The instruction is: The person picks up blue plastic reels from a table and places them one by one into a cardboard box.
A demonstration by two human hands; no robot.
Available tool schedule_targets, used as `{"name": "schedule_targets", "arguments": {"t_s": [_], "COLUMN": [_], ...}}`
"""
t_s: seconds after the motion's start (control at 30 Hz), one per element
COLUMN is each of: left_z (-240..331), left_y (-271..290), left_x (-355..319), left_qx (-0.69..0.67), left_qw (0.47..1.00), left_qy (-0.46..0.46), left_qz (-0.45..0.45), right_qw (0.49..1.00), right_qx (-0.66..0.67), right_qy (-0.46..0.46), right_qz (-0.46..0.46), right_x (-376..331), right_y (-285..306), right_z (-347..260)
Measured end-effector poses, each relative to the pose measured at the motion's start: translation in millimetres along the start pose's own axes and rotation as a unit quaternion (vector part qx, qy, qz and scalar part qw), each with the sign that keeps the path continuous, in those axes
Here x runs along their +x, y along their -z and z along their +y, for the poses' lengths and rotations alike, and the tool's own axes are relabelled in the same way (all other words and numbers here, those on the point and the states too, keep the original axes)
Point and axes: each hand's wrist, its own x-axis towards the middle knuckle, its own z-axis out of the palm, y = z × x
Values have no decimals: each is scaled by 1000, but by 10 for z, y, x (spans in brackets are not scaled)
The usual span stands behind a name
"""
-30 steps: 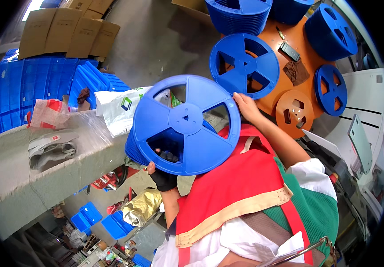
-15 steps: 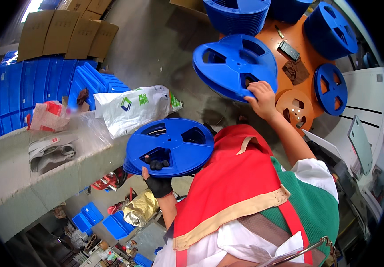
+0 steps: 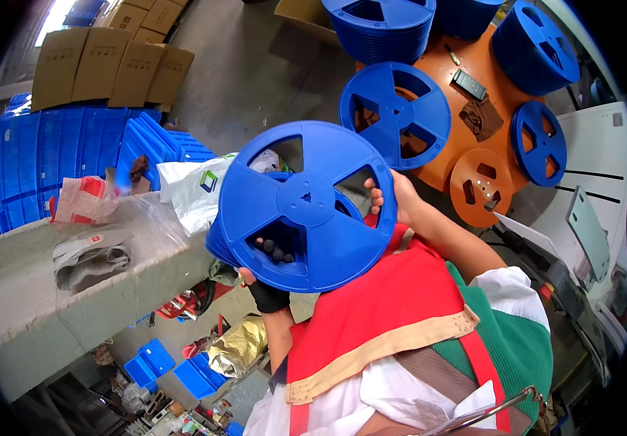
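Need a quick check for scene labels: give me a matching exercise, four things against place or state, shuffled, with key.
Things
1. right hand
2. brown cloth
3. left hand
4. grey folded fabric

Place or state
A. wearing a black glove
B. on the concrete ledge
C. bare, gripping the rim of a blue reel
D. on the orange table

Pairs: 1-C, 2-D, 3-A, 4-B

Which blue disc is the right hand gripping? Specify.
The frontmost blue disc, mid-picture, its rim in the right hand; the left hand holds the stack behind; other discs sit at the orange table.
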Motion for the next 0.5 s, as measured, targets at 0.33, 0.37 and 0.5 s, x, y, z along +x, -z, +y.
{"name": "schedule_targets", "arguments": {"t_s": [0.33, 0.37, 0.5], "left_z": [84, 103, 294], "left_y": [203, 186, 154], "left_x": [-139, -165, -167], "left_qx": [-47, -34, -40], "left_qw": [998, 998, 996], "left_qy": [6, -9, -35], "left_qz": [-51, -52, -70], "right_qw": [338, 306, 254], "right_qx": [-821, -836, -898], "right_qy": [341, 327, 266], "right_qz": [309, 317, 243], "right_x": [524, 563, 596], "right_y": [1264, 1404, 1585], "right_z": [-377, -399, -522]}}
